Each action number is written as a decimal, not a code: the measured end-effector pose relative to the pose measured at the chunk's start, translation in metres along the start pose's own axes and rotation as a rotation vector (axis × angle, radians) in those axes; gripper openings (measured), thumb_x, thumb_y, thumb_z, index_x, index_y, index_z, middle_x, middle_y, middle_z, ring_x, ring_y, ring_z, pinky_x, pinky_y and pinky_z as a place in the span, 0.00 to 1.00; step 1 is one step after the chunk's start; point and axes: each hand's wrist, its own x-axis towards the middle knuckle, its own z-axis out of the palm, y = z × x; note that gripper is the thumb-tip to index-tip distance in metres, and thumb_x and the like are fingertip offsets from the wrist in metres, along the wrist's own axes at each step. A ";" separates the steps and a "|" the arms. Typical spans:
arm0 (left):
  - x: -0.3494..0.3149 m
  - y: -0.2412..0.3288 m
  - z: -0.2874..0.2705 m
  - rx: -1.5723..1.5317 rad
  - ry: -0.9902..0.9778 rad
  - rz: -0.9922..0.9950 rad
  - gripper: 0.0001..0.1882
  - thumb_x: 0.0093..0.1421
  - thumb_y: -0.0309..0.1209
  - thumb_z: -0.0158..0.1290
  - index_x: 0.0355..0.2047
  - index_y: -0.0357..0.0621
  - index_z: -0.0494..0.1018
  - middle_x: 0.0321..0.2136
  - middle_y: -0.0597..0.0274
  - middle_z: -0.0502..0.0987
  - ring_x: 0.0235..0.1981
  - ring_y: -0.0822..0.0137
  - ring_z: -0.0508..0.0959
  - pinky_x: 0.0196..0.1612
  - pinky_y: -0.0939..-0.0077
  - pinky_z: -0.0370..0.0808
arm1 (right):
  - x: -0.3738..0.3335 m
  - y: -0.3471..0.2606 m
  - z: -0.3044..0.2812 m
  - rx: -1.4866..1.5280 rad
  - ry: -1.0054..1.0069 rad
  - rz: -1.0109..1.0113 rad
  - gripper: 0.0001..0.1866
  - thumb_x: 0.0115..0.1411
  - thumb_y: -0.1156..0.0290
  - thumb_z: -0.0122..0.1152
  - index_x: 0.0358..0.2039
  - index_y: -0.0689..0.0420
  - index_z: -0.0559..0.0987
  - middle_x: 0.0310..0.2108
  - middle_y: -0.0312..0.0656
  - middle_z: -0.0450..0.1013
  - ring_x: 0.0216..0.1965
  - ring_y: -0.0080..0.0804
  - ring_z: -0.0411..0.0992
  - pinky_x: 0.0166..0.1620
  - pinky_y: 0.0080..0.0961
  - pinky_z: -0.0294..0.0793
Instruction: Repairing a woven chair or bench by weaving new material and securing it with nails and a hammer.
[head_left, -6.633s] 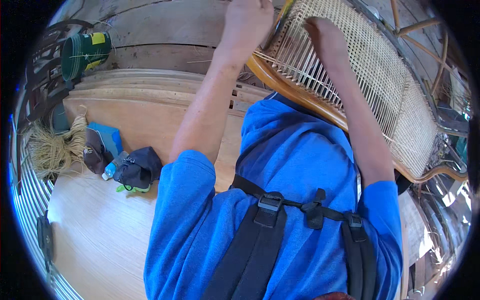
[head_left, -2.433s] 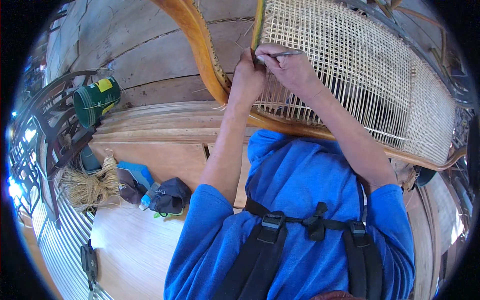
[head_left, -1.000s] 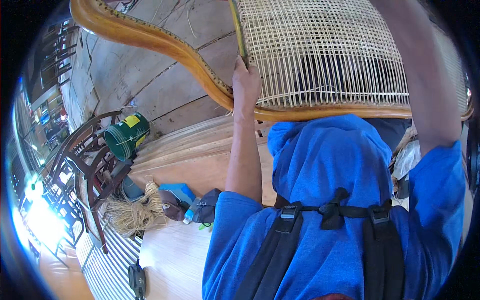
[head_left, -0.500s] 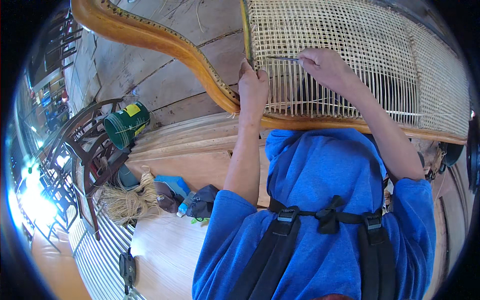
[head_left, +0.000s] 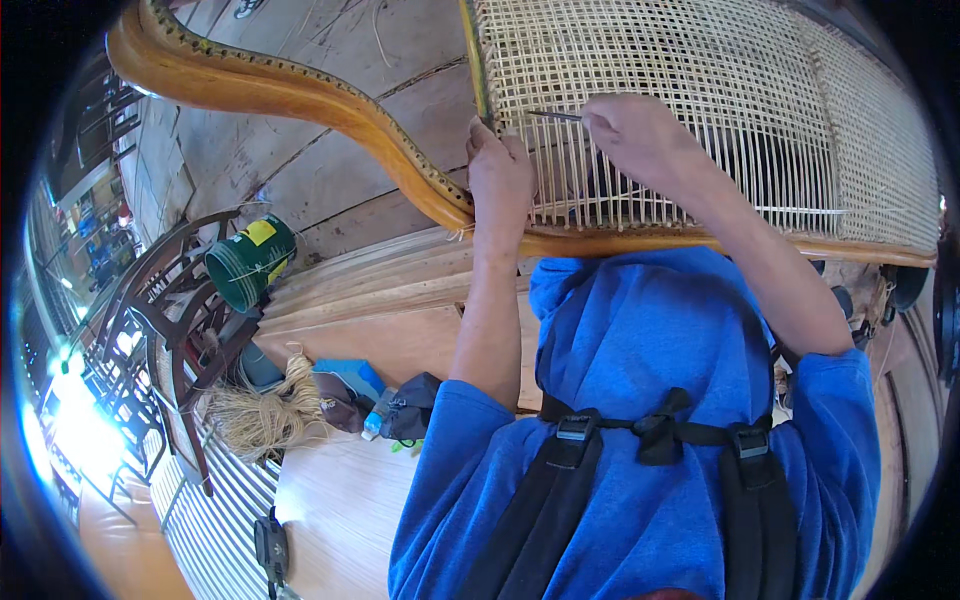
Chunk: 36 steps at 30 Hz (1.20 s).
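A wooden frame (head_left: 620, 243) carries woven cane webbing (head_left: 640, 60): tight in its upper part, with bare upright strands along the near side. In my right hand (head_left: 640, 140), closed, is a thin pointed metal tool (head_left: 555, 115) like an awl. Its tip points left, lying over the weave close to the left rail (head_left: 473, 60). My left hand (head_left: 500, 175) is closed at that rail, beside the webbing's left edge. What its fingers pinch is hidden.
A curved, varnished wooden piece with a row of holes (head_left: 330, 100) sweeps off to the left. Beyond it, a green bucket (head_left: 250, 262) lies tilted by dark wooden chairs (head_left: 170, 310). Bundled cane strands (head_left: 265, 415), dark bags (head_left: 408, 405) and a small bottle (head_left: 376, 415) sit lower left.
The view has shifted slightly, so the frame's rail and curved wood appear farther left. Both hands stay at the webbing's left part, with the tool still in my right hand.
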 end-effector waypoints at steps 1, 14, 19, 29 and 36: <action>0.000 0.003 0.000 -0.003 -0.006 0.007 0.26 0.56 0.30 0.42 0.49 0.18 0.52 0.43 0.27 0.64 0.46 0.40 0.67 0.47 0.58 0.67 | -0.002 0.003 -0.003 0.014 -0.001 0.020 0.10 0.50 0.69 0.45 0.22 0.63 0.72 0.22 0.54 0.69 0.27 0.51 0.70 0.33 0.41 0.69; 0.000 0.008 0.007 0.095 0.035 -0.003 0.27 0.56 0.32 0.44 0.47 0.19 0.53 0.39 0.28 0.65 0.41 0.39 0.69 0.44 0.58 0.70 | -0.003 -0.005 0.000 0.079 0.021 0.100 0.14 0.55 0.65 0.44 0.22 0.61 0.73 0.22 0.53 0.70 0.27 0.52 0.70 0.34 0.40 0.70; 0.005 0.002 -0.008 -0.210 -0.089 -0.019 0.29 0.55 0.33 0.47 0.48 0.19 0.52 0.41 0.27 0.64 0.42 0.37 0.68 0.47 0.57 0.67 | -0.013 0.008 -0.047 -0.042 -0.182 0.073 0.14 0.54 0.66 0.44 0.21 0.64 0.71 0.16 0.51 0.66 0.18 0.42 0.66 0.28 0.37 0.67; 0.000 0.018 -0.003 -0.040 -0.021 -0.012 0.38 0.50 0.35 0.51 0.51 0.17 0.47 0.45 0.25 0.60 0.49 0.37 0.62 0.51 0.58 0.63 | 0.013 0.013 -0.065 -0.147 -0.175 -0.113 0.13 0.53 0.69 0.45 0.20 0.67 0.68 0.16 0.51 0.64 0.19 0.41 0.65 0.29 0.36 0.65; 0.000 0.018 0.002 0.046 0.003 -0.032 0.36 0.51 0.36 0.48 0.50 0.16 0.48 0.45 0.25 0.60 0.48 0.37 0.63 0.51 0.57 0.63 | 0.012 0.024 -0.036 -0.079 -0.135 -0.008 0.12 0.54 0.69 0.44 0.20 0.65 0.70 0.18 0.50 0.66 0.20 0.43 0.66 0.30 0.36 0.67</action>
